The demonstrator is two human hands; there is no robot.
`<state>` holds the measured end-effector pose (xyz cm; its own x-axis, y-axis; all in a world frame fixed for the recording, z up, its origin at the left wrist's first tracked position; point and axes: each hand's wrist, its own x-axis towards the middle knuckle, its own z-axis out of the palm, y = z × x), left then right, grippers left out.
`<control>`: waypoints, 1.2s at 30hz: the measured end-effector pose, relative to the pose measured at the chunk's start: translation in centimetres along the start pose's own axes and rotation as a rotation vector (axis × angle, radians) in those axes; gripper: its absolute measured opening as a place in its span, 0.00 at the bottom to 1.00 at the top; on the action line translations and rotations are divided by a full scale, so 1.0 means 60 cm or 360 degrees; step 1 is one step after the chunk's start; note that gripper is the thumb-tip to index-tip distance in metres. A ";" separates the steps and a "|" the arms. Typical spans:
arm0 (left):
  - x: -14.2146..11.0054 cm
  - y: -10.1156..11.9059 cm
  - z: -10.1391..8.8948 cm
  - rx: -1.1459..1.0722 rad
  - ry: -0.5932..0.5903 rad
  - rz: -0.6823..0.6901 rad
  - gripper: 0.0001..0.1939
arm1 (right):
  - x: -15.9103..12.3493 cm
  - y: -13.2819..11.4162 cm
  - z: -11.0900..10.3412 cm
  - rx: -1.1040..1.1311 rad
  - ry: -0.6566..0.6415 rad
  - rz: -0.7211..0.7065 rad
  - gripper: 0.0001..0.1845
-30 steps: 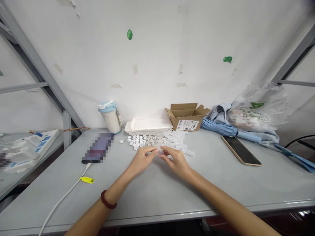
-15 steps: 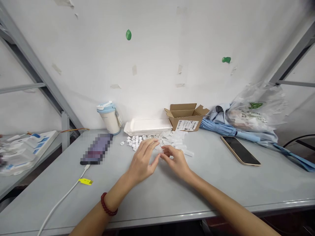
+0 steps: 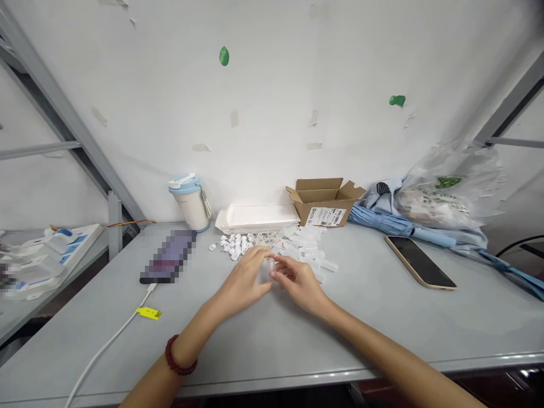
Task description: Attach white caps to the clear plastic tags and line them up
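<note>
My left hand (image 3: 244,282), with a dark red bead bracelet (image 3: 180,357) at its wrist, curls its fingers and thumb round a small clear plastic tube (image 3: 266,270). Thumb and forefinger of my right hand (image 3: 300,283) pinch the same tube from the right. The fingers partly cover it, and its ends are hard to make out. Just beyond my hands lie several small white caps (image 3: 237,243), a heap of thin white rings or loops (image 3: 262,242) and a pile of translucent plastic tubes (image 3: 304,243).
Behind the pile are stacked white padded envelopes (image 3: 261,217) and an open cardboard box (image 3: 325,204). A tumbler (image 3: 191,204) and a charging phone (image 3: 169,258) are at left. Another phone (image 3: 420,262), a blue folded umbrella (image 3: 382,221) and a plastic bag (image 3: 446,198) occupy the right.
My left fingers have lowered and closed in round the tube, and the two hands sit slightly lower in view. The tube shows more plainly between them.
</note>
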<state>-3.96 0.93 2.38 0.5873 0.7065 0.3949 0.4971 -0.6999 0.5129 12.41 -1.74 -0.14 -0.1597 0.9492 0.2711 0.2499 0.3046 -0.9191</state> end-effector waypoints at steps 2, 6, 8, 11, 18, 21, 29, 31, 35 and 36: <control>-0.003 -0.014 -0.017 -0.0062 -0.0117 -0.0106 0.21 | 0.004 0.001 0.012 -0.0054 -0.0110 -0.0034 0.14; -0.019 -0.044 -0.046 -0.0119 -0.0288 -0.0306 0.22 | 0.011 0.008 0.039 -0.0362 -0.0302 -0.0168 0.19; -0.031 -0.055 -0.055 -0.0127 -0.0356 -0.0440 0.23 | 0.014 0.014 0.049 -0.0497 -0.0356 -0.0236 0.18; -0.045 -0.063 -0.064 -0.0146 -0.0432 -0.0529 0.24 | 0.018 0.021 0.061 -0.0571 -0.0381 -0.0302 0.15; -0.054 -0.073 -0.073 -0.0145 -0.0473 -0.0528 0.25 | 0.028 0.025 0.073 -0.0587 -0.0430 -0.0319 0.23; -0.056 -0.077 -0.072 -0.0148 -0.0480 -0.0532 0.26 | 0.027 0.023 0.072 -0.0571 -0.0415 -0.0293 0.22; -0.056 -0.072 -0.068 -0.0130 -0.0425 -0.0460 0.22 | 0.025 0.022 0.068 -0.0572 -0.0404 -0.0275 0.21; -0.054 -0.071 -0.066 -0.0150 -0.0428 -0.0441 0.22 | 0.025 0.024 0.068 -0.0568 -0.0406 -0.0276 0.21; -0.053 -0.072 -0.062 -0.0178 -0.0439 -0.0463 0.23 | 0.023 0.023 0.067 -0.0580 -0.0419 -0.0265 0.22; -0.052 -0.073 -0.062 -0.0180 -0.0437 -0.0469 0.23 | 0.023 0.020 0.064 -0.0588 -0.0436 -0.0273 0.23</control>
<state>-10.37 2.15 1.75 0.5866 0.8099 0.0086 0.6052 -0.4453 0.6599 8.85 -0.35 -1.98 -0.4612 0.8423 0.2789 0.5122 0.5094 -0.6915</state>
